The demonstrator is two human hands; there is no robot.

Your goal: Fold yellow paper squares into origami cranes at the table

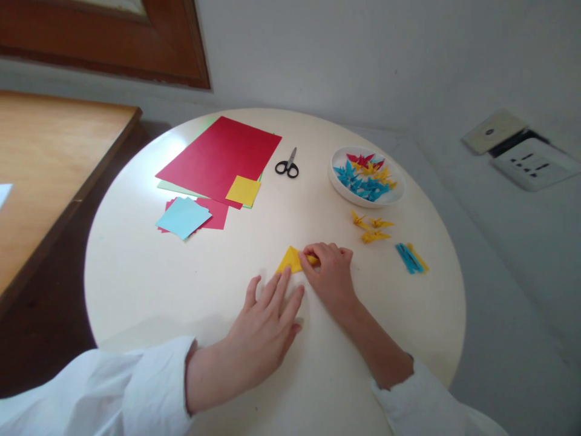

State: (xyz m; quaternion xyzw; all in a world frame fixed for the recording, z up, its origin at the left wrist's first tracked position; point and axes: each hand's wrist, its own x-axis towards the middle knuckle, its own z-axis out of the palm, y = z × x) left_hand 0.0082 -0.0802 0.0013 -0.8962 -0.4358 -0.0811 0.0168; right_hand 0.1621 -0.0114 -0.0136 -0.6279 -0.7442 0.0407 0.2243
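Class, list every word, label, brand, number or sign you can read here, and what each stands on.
No text can be read.
Upper wall plate: a small dark mark, too blurred to identify.
Wall socket: dark slots, no legible lettering.
Folded yellow paper, scissors: no lettering visible.

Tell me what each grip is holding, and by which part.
The right grip pinches the folded yellow paper by its right side. The left grip is open and holds nothing, resting at the paper's near edge.
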